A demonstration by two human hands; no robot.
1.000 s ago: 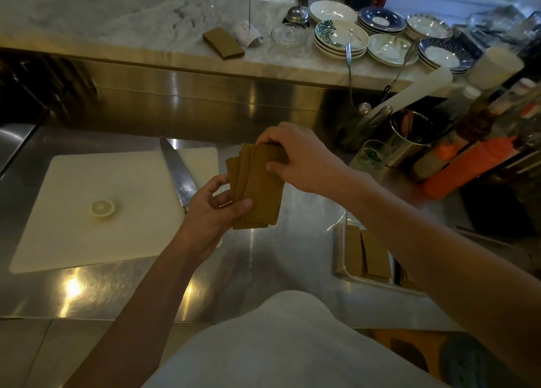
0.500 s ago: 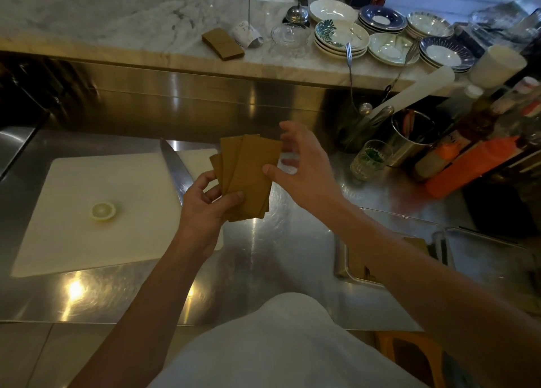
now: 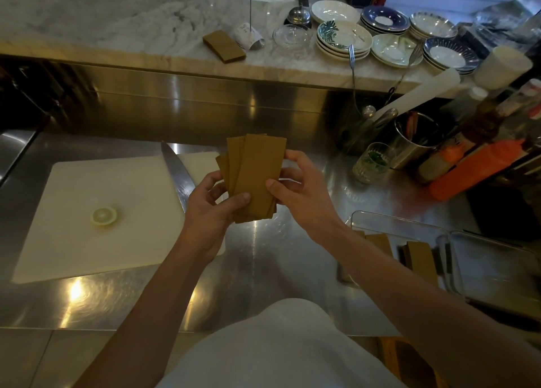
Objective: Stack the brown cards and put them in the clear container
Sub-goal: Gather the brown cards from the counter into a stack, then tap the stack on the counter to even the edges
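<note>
A fanned bunch of brown cards [image 3: 254,176] is held upright above the steel counter. My left hand [image 3: 210,209] grips the bunch from the lower left, thumb across the front card. My right hand [image 3: 301,191] holds its right edge with thumb and fingers. The clear container [image 3: 409,223] lies on the counter at the lower right, partly behind my right forearm. It holds more brown cards [image 3: 418,255] standing in it. Another stack of brown cards [image 3: 224,46] lies on the marble ledge at the back.
A white cutting board [image 3: 87,229] at the left carries a lemon slice [image 3: 104,216] and a large knife [image 3: 177,173]. Stacked plates [image 3: 344,37], a glass [image 3: 371,162], a metal utensil cup [image 3: 415,141] and an orange bottle [image 3: 474,168] crowd the back right.
My right hand, which had let go and opened beside the cards, has closed on their right edge again. The bunch sits a little more upright in my left hand.
</note>
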